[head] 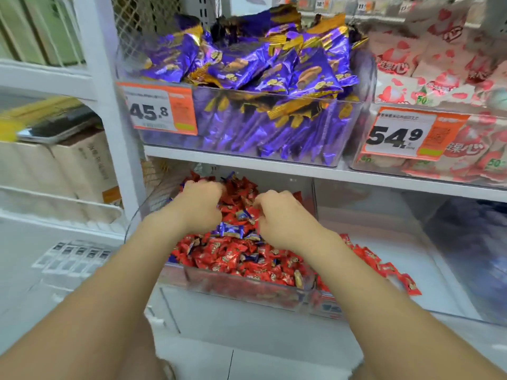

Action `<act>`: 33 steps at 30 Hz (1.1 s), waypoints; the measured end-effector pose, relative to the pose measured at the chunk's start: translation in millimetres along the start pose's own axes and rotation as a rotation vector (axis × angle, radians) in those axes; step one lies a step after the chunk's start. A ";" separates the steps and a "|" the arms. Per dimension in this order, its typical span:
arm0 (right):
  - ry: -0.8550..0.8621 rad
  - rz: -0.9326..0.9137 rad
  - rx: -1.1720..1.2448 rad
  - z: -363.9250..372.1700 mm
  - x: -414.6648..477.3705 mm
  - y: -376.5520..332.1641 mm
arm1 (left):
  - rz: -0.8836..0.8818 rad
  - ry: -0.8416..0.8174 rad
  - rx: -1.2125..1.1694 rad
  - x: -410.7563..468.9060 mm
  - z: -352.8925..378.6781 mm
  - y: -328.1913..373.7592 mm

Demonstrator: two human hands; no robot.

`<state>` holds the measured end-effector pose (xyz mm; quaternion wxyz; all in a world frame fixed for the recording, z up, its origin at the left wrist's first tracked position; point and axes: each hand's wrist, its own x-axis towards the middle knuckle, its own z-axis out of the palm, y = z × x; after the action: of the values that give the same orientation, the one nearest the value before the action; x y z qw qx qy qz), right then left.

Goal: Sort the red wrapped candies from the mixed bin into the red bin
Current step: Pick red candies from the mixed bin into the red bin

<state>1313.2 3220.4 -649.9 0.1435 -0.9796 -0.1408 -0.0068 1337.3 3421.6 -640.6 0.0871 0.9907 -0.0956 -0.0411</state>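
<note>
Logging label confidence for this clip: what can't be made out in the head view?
Head view: each grip, left hand and right hand; knuckles hide the curled fingers in the mixed bin.
Head view: price tag small print, blurred and too small.
Head view: red bin back wall, blurred.

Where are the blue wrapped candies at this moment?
In the head view, the blue wrapped candies lie on the red candies in the mixed bin, between the left hand and the right hand.
</note>
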 end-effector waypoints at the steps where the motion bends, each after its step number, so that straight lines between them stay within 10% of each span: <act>1: -0.003 0.024 0.005 2.5 9.4 -1.1 | 0.014 -0.008 -0.032 4.9 0.4 -6.8; 7: -0.243 -0.018 0.055 11.3 40.5 0.3 | 0.207 -0.014 -0.143 17.8 10.2 -13.9; 17: -0.114 0.024 0.101 -8.2 37.1 19.3 | 0.244 -0.063 -0.118 25.3 22.0 -6.4; 33: -0.153 0.284 0.895 -21.5 10.2 17.1 | 0.254 0.114 -0.331 13.9 12.1 -12.7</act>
<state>1328.3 3201.3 -633.5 0.5400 -0.8288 -0.0047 0.1463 1352.0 3429.1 -655.7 0.2582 0.9437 -0.2067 0.0115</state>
